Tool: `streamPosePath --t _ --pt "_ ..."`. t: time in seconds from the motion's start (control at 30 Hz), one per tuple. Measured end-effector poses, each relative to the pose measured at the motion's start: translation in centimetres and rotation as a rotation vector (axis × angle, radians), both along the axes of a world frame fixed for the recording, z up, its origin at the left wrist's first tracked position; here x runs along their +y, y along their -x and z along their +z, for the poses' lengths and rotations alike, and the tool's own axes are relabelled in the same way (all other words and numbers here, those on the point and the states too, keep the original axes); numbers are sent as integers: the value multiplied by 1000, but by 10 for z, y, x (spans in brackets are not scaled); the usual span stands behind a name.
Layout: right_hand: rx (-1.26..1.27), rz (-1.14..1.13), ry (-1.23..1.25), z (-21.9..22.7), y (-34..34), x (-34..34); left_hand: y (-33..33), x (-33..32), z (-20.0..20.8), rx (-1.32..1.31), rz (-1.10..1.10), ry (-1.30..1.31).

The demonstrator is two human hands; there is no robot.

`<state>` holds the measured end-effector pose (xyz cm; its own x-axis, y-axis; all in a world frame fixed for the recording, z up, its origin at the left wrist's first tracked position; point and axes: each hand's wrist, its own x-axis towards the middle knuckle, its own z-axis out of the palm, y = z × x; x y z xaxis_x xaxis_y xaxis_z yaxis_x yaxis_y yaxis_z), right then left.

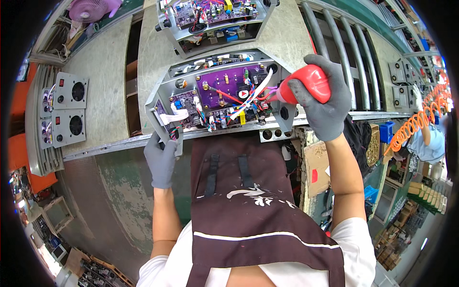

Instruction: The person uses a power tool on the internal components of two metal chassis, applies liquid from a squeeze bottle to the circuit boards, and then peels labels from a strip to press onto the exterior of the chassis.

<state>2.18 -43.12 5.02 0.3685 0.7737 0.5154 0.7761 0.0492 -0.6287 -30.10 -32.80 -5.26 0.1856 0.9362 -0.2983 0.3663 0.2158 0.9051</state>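
In front of me a grey metal chassis (158, 98) lies open, with purple circuit boards (217, 85) and bundles of coloured wires inside. My right hand (330, 103), in a grey glove, is wrapped round a red squeeze bottle (313, 82). The bottle is tilted, its nozzle directed left at the wires by the chassis's right end. Whether the tip touches anything I cannot tell. My left hand (161, 161), also gloved in grey, grips the chassis at its near left corner, with some fingertips hidden behind the metal. White connectors (174, 116) sit just above that hand.
Another chassis with boards (215, 28) stands beyond mine on the bench (103, 91). Two fan panels (71, 107) are at the left. Metal rollers (342, 52) run at the right, past them an orange coiled hose (411, 126) and another person (428, 141). A cardboard box (315, 170) is near my right forearm.
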Motion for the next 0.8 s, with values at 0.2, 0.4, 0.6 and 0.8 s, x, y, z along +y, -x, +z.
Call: streamPosePath --t 0.2,0.4,0.6,0.8 --pt "124 -49 25 -9 -3 -8 -5 -2 6 -3 2 14" --pt "202 -267 -155 -8 -6 -23 -4 -6 3 21 34 -25" --pt "555 -197 -355 10 18 -27 0 -23 -6 -1 4 -148" --pt "164 87 -63 -12 55 -3 4 -32 -22 -23 28 -184"
